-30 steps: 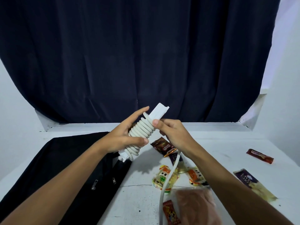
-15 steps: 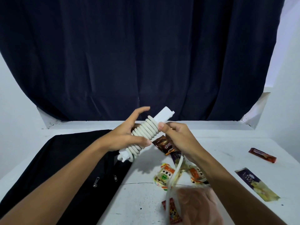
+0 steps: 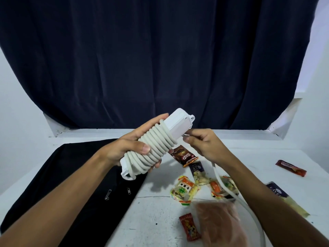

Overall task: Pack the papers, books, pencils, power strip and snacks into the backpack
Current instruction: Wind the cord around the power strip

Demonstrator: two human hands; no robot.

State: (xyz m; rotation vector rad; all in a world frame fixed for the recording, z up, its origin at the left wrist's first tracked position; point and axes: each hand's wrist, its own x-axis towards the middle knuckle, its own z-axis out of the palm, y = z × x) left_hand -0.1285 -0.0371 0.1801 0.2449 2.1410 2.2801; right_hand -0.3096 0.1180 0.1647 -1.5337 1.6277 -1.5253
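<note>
Another coil has gone round the power strip; left hand grips it, right hand pinches the cord; remaining slack needs winding before the backpack.

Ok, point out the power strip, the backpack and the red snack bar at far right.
power strip (image 3: 179,124), head view: bare white end.
backpack (image 3: 74,177), head view: black fabric panel.
red snack bar (image 3: 290,168), head view: wrapper's middle.

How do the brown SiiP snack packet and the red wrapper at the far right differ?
The brown SiiP snack packet is wider and lies under the raised white power strip; the long red wrapper is narrow and lies alone at the table's right. Both lie flat, unpacked.
</note>
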